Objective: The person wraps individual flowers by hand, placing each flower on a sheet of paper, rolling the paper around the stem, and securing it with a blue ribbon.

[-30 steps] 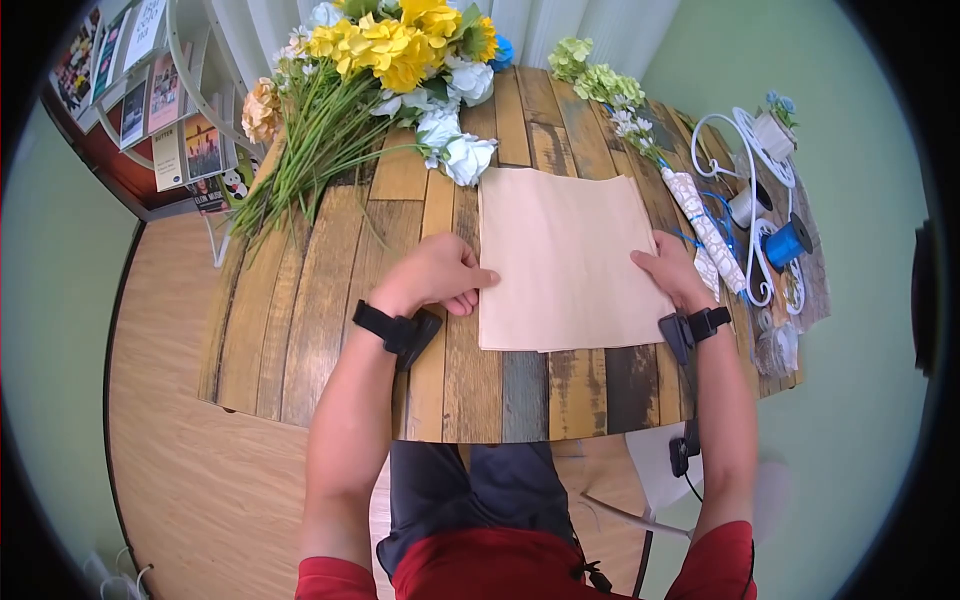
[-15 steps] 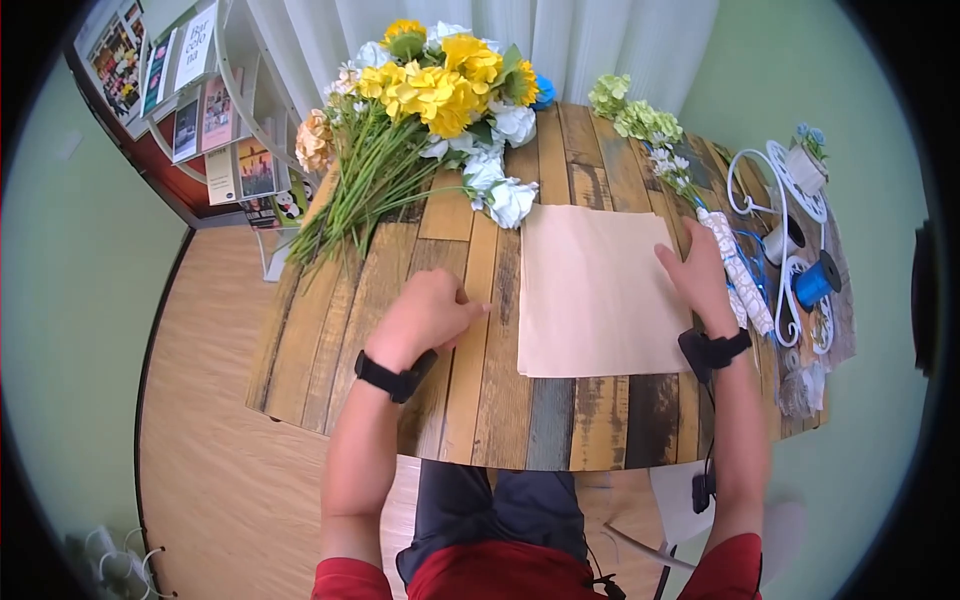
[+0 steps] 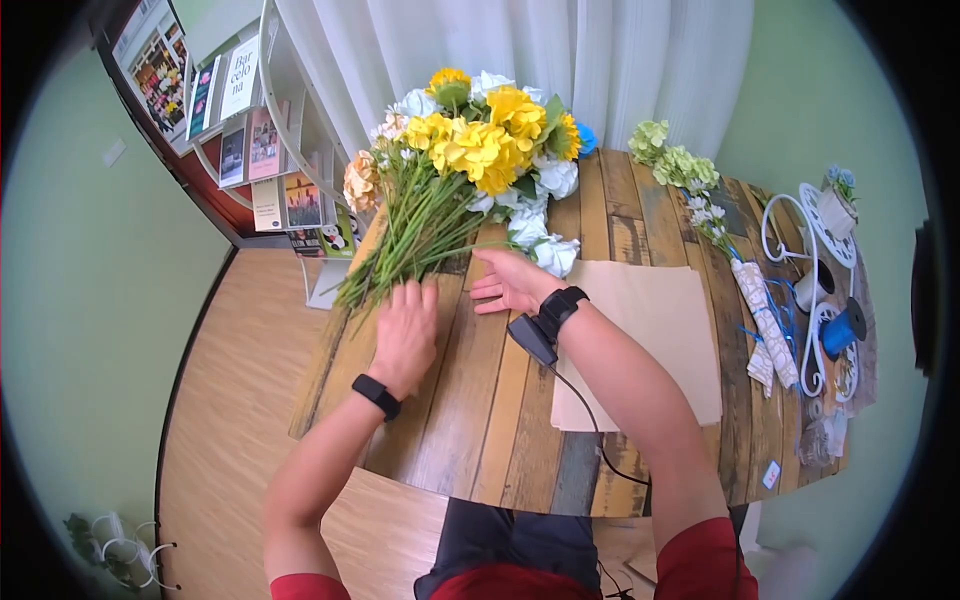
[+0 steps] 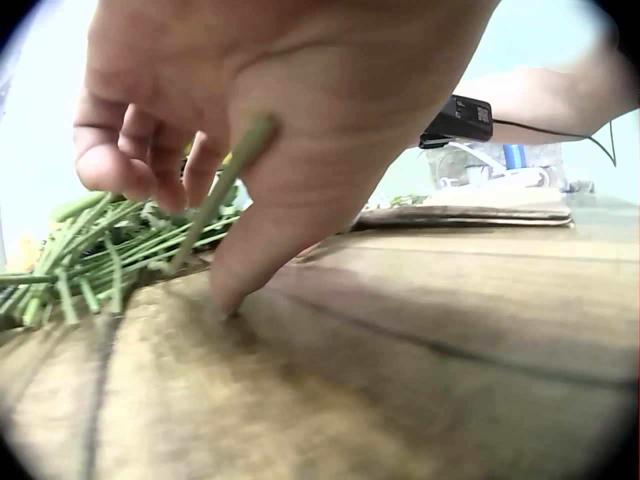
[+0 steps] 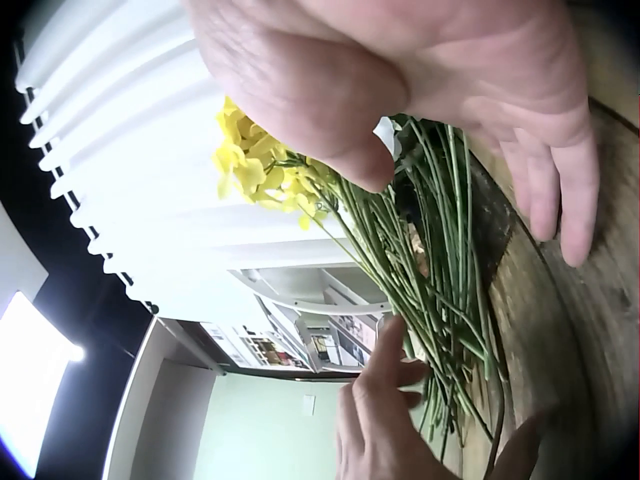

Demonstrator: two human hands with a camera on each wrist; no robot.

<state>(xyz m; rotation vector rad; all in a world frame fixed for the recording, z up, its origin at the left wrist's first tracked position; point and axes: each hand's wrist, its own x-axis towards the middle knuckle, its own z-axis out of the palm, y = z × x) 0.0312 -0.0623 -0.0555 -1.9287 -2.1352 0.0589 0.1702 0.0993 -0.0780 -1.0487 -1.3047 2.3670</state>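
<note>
A large bunch of artificial flowers lies at the back left of the table, its yellow blooms (image 3: 475,150) toward the curtain and its green stems (image 3: 425,215) toward the person. Over the stem ends reaches the left hand (image 3: 405,340), fingers and thumb spread apart; in the left wrist view one stem (image 4: 230,175) crosses in front of its palm. The right hand (image 3: 510,282) is beside the stems on their right, palm turned toward them and fingers extended. Under the right forearm lies a stack of tan paper sheets (image 3: 670,340).
To the right lie a patterned wrapped bouquet (image 3: 762,320), a blue ribbon spool (image 3: 843,328) and a white scrolled metal stand (image 3: 775,235). White flowers (image 3: 555,255) rest near the paper's top edge. A magazine rack (image 3: 275,150) stands behind the table at left.
Both hands have left the paper and moved left to the flower stems; the right arm now crosses over the paper. The head view has shifted, so the table sits lower and further right.
</note>
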